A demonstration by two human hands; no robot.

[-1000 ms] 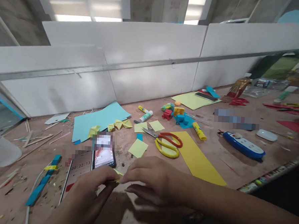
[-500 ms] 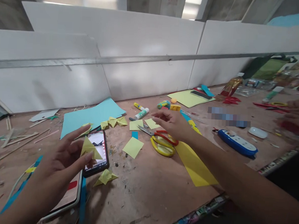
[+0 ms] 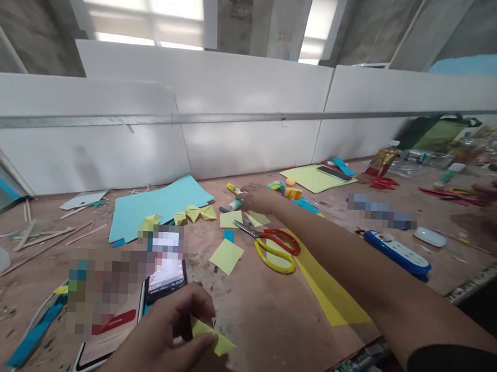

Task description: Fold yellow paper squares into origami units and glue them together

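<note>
Several folded pieces (image 3: 194, 213) done, yellow, lying by blue paper (image 3: 147, 205). Flat squares (image 3: 227, 257) near scissors (image 3: 278, 258) not folded. Left hand (image 3: 168, 326): thumb and fingers pinched on yellow paper (image 3: 224, 344), creased, pointed, above near part of table (image 3: 275, 320). Right hand (image 3: 257, 197): at glue stick (image 3: 234, 205), cannot tell whether gripping.

The left grip (image 3: 163, 334) pinches with curled fingers (image 3: 200, 299); the right arm (image 3: 332, 260) stretches forward, right grip (image 3: 258, 196) palm-down.

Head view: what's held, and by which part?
Left hand: yellow paper, pinched at its near edge. Right hand: at the green-and-white glue stick; whether held cannot be told.
</note>
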